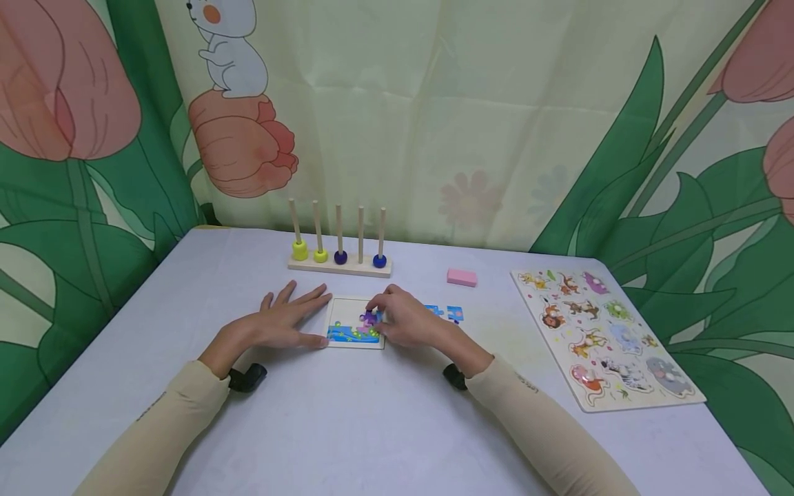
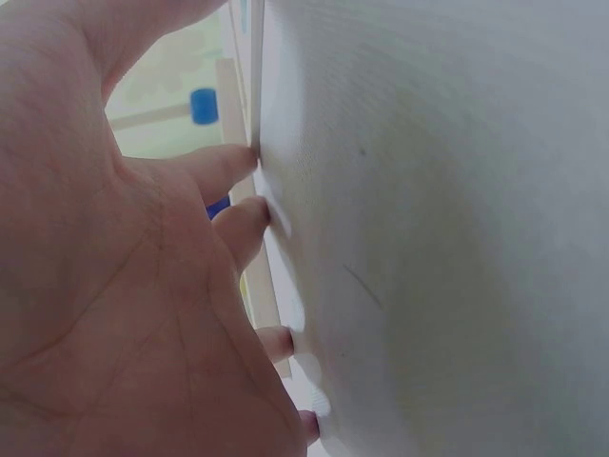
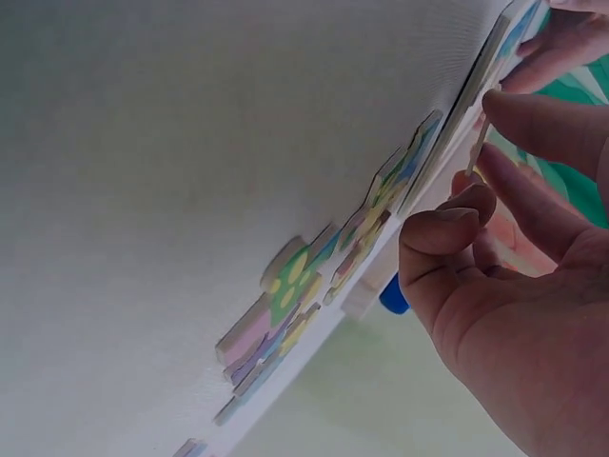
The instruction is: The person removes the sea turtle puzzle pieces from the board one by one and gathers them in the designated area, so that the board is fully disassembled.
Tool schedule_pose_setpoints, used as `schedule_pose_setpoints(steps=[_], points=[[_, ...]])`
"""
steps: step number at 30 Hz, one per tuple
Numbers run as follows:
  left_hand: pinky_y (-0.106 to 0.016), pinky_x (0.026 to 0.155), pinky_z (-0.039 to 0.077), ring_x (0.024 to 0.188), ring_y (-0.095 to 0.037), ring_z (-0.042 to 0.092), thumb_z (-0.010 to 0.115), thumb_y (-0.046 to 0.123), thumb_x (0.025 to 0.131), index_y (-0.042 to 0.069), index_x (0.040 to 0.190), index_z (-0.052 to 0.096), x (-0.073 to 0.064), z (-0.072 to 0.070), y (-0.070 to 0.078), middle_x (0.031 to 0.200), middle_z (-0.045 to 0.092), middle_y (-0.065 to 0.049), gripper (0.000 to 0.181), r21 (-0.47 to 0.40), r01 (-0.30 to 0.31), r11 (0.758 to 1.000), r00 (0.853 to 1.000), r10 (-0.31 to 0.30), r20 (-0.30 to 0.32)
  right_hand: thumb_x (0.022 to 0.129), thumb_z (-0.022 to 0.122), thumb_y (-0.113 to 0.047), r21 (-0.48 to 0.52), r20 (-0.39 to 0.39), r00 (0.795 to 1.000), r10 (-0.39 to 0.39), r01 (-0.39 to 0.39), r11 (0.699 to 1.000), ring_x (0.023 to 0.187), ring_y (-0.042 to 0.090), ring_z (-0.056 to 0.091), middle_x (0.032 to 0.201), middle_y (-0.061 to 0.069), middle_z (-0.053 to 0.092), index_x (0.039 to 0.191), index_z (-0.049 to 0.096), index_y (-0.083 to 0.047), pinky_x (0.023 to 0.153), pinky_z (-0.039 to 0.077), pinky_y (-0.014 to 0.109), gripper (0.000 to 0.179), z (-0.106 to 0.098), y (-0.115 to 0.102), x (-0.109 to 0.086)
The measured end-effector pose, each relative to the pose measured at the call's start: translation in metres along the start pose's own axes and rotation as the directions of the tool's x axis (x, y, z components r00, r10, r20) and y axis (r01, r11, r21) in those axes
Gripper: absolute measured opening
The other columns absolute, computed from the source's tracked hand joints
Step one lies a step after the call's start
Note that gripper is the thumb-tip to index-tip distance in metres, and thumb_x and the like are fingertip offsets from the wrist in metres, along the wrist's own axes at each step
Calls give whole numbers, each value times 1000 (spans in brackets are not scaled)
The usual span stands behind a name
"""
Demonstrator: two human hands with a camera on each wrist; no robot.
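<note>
A small jigsaw tray (image 1: 350,308) with a pale rim lies mid-table, its lower strip filled with blue and green pieces. My left hand (image 1: 279,322) spreads its fingers at the tray's left side, thumb at the lower left corner and index fingertip near the upper one. Over the tray's right side, my right hand (image 1: 407,320) pinches a thin puzzle piece (image 3: 479,146) between thumb and finger, seen edge-on in the right wrist view. A purple patch (image 1: 370,318) shows by those fingertips in the head view. Loose puzzle pieces (image 3: 290,286) lie beside the tray, partly hidden behind the right hand.
Behind the tray stands a wooden peg rack (image 1: 340,267) with yellow and blue beads. A pink block (image 1: 462,277) lies to its right. An animal puzzle board (image 1: 604,344) lies at the table's right side. A printed curtain (image 1: 397,124) hangs behind the table.
</note>
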State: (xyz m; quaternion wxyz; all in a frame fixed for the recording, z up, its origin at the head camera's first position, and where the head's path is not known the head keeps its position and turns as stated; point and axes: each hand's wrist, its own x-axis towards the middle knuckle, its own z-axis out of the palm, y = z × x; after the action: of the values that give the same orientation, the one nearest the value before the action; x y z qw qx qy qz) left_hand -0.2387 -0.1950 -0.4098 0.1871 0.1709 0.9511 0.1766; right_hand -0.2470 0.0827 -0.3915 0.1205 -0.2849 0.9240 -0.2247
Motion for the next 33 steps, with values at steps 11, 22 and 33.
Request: schedule_pose_setpoints(steps=[11, 22, 33], points=[[-86, 120, -5, 161, -59, -9, 67, 67, 92, 22, 170, 24, 0, 1, 0, 181, 11, -8, 100, -1, -4, 1000, 1000, 4, -3, 99, 72, -9, 29, -28, 999, 38, -37, 999, 105, 21, 58, 125, 11, 63, 133, 71, -11, 95, 54, 37, 35, -6, 12, -14], [-86, 119, -5, 161, -59, -9, 68, 66, 92, 22, 170, 25, -1, -1, 1, 181, 12, -8, 100, -7, -16, 1000, 1000, 16, -13, 97, 71, -10, 45, -60, 997, 43, -40, 998, 99, 19, 57, 121, 11, 65, 130, 72, -10, 84, 50, 30, 33, -15, 28, -34], [-86, 120, -5, 162, -59, -8, 68, 65, 92, 22, 170, 26, -1, -1, 2, 181, 13, -8, 99, -9, -16, 1000, 1000, 15, -13, 98, 73, -10, 49, -73, 992, 99, -96, 994, 95, 18, 54, 122, 9, 63, 130, 72, -11, 80, 49, 28, 33, -23, 47, -61]])
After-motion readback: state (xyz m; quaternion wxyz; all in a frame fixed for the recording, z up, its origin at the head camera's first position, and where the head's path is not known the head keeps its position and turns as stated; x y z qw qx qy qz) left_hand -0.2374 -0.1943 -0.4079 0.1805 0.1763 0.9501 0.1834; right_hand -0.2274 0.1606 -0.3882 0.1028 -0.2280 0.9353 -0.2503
